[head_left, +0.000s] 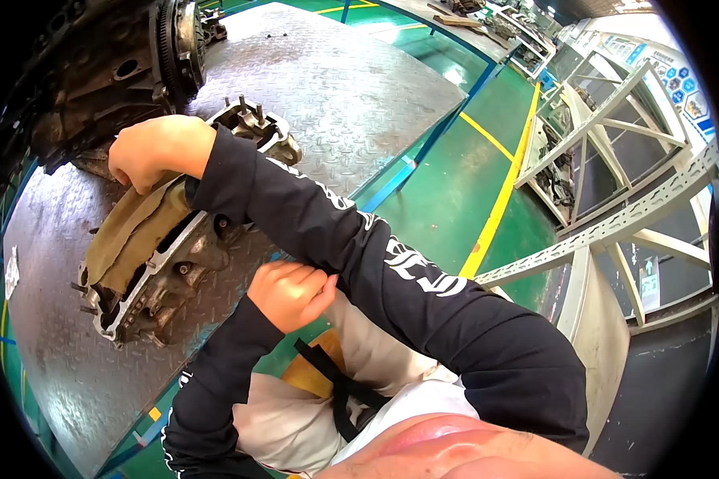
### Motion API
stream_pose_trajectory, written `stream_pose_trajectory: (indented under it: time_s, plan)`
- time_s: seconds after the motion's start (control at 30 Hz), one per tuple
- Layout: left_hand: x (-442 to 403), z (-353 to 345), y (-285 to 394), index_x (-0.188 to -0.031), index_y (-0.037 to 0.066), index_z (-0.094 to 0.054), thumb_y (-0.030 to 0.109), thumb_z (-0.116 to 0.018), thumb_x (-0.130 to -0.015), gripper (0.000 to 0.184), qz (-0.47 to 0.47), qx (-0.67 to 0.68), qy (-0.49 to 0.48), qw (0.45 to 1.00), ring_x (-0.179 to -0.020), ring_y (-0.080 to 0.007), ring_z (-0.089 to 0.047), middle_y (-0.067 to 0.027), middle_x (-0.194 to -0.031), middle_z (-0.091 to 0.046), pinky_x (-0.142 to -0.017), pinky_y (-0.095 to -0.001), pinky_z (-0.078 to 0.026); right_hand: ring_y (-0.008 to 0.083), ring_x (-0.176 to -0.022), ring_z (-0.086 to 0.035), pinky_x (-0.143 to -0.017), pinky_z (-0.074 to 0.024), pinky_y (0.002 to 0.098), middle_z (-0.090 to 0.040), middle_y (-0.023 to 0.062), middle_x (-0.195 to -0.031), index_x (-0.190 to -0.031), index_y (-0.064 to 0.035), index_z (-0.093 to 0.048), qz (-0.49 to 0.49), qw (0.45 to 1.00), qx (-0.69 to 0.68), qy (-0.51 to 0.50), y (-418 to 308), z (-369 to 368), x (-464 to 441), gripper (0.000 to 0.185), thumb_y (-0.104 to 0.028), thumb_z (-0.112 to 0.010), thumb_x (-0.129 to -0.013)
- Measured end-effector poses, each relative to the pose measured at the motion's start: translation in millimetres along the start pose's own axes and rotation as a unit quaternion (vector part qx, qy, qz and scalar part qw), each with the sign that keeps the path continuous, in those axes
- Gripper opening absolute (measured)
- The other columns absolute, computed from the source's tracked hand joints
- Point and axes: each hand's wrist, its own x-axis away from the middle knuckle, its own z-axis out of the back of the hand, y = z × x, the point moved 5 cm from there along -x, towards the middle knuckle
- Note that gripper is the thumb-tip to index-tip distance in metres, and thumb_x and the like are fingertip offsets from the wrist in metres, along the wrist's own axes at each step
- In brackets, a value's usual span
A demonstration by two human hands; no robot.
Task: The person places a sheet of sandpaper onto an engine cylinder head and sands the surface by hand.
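A metal cylinder head (185, 275) with upright studs lies on the steel table, and a brownish cloth-like sheet (140, 235) covers part of its top. My right hand (164, 150) is over the far part of the cylinder head, wrist bent and fingers curled downward. Its fingertips are partly hidden, so what they hold cannot be made out. Close under my right forearm, near the table's edge, my left hand (291, 295) is closed in a fist. Whatever may be inside that fist is hidden. Black sleeves cover both arms.
A large dark engine block (112, 80) with a toothed flywheel (182, 52) stands at the upper left of the patterned steel table (359, 104). White metal frames (591, 136) are to the right, beyond a yellow floor line (507, 199). Another table (455, 32) stands behind.
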Motion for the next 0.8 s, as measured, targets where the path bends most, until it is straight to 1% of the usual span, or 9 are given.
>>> stream_pose_trajectory:
  time_s: [0.1,0.2,0.53,0.63,0.7,0.77,0.8]
  plan:
    - [0,-2,0,-0.06,0.009,-0.053,0.014,-0.075,-0.081,0.031,-0.003,-0.003,-0.001,1.0,-0.05,-0.0268,-0.056,-0.006,-0.054,-0.052,-0.048,-0.0374,-0.045,0.0284,-0.101,-0.068,-0.082,-0.0556,0.0413,-0.074,0.0085,-0.106,-0.111,-0.0138,-0.075,-0.015,1.0,-0.006,-0.009,1,-1,-2,0.038,-0.015,-0.074,-0.073]
    - [0,-2,-1,-0.06,0.009,-0.053,0.013,-0.075,-0.081,0.031,-0.001,-0.002,-0.005,1.0,-0.05,-0.0266,-0.056,-0.006,-0.054,-0.052,-0.048,-0.0372,-0.045,0.029,-0.102,-0.068,-0.083,-0.0559,0.0416,-0.074,0.0088,-0.108,-0.113,-0.0143,-0.075,-0.002,1.0,-0.009,-0.006,0,0,-2,0.04,-0.015,-0.075,-0.073]
    - [-1,-1,0,-0.06,0.01,-0.052,0.013,-0.075,-0.081,0.031,-0.003,-0.001,-0.001,1.0,-0.049,-0.0264,-0.056,-0.0058,-0.054,-0.052,-0.048,-0.037,-0.045,0.0286,-0.106,-0.067,-0.087,-0.0555,0.0419,-0.073,0.0088,-0.11,-0.114,-0.015,-0.075,0.005,1.0,-0.003,-0.022,-1,-3,-9,0.041,-0.016,-0.078,-0.073]
    - [0,-1,-1,-0.06,0.01,-0.053,0.014,-0.075,-0.081,0.031,-0.002,-0.002,-0.001,1.0,-0.049,-0.0264,-0.056,-0.0059,-0.054,-0.052,-0.048,-0.037,-0.045,0.0288,-0.105,-0.068,-0.087,-0.0555,0.0419,-0.074,0.0092,-0.109,-0.113,-0.014,-0.075,0.011,0.999,0.003,-0.032,0,-3,-7,0.041,-0.019,-0.079,-0.073]
    - [1,0,-1,-0.06,0.01,-0.053,0.014,-0.075,-0.081,0.031,0.003,-0.004,0.001,1.0,-0.05,-0.0262,-0.056,-0.006,-0.054,-0.051,-0.048,-0.0371,-0.045,0.029,-0.103,-0.069,-0.087,-0.0553,0.0407,-0.074,0.01,-0.109,-0.114,-0.012,-0.074,0.016,0.999,-0.015,-0.031,-1,-2,-5,0.043,-0.023,-0.078,-0.073]
    - [0,2,0,-0.06,0.009,-0.053,0.015,-0.074,-0.082,0.03,0.003,-0.006,0.006,1.0,-0.051,-0.0255,-0.057,-0.0059,-0.054,-0.052,-0.049,-0.0372,-0.045,0.0291,-0.104,-0.069,-0.088,-0.0552,0.0395,-0.074,0.0115,-0.109,-0.114,-0.0095,-0.074,0.042,0.998,-0.031,0.018,-2,1,2,0.044,-0.026,-0.076,-0.073]
    - [-1,3,2,-0.06,0.009,-0.055,0.013,-0.075,-0.079,0.028,-0.003,0.009,0.016,1.0,-0.05,-0.0267,-0.056,-0.0068,-0.054,-0.052,-0.048,-0.0376,-0.044,0.0298,-0.105,-0.069,-0.089,-0.0552,0.039,-0.074,0.0131,-0.11,-0.114,-0.0071,-0.073,0.066,0.993,-0.06,0.073,-6,9,13,0.045,-0.027,-0.074,-0.074]
